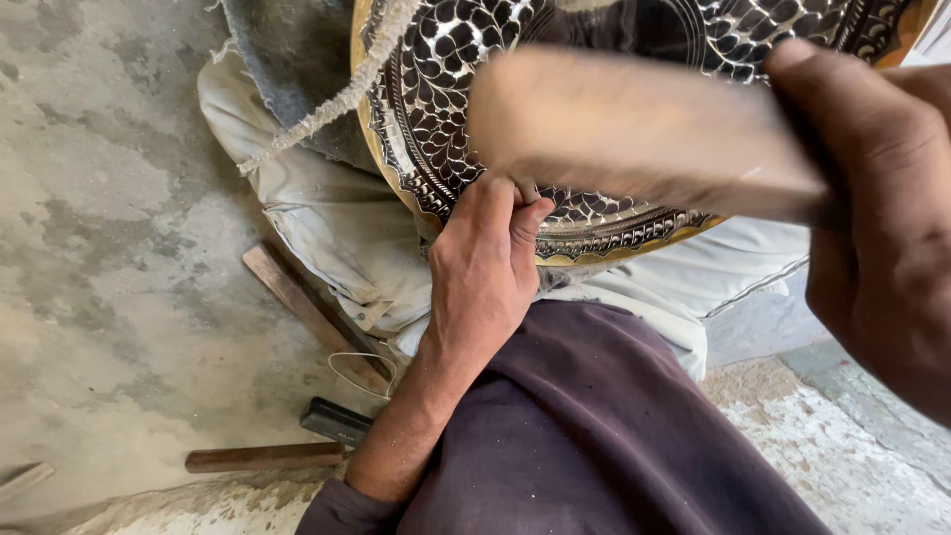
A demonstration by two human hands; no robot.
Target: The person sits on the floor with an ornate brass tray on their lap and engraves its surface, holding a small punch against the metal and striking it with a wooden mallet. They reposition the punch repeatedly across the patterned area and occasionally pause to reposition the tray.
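A large round brass plate [436, 89] with a black-and-silver leaf pattern rests on my lap. My left hand [485, 267] is closed at the plate's near rim, pinching a small tool whose tip is hidden by my fingers. My right hand [882, 208], close to the camera at the right, grips a wooden mallet [634, 129] that is blurred and held above the plate, over my left hand.
My knees are covered by pale cloth [327, 218] and a grey rag with a frayed cord [327, 99]. On the concrete floor at the left lie a flat wooden strip [297, 297], a hammer with a wooden handle [267, 457] and a dark head [337, 421].
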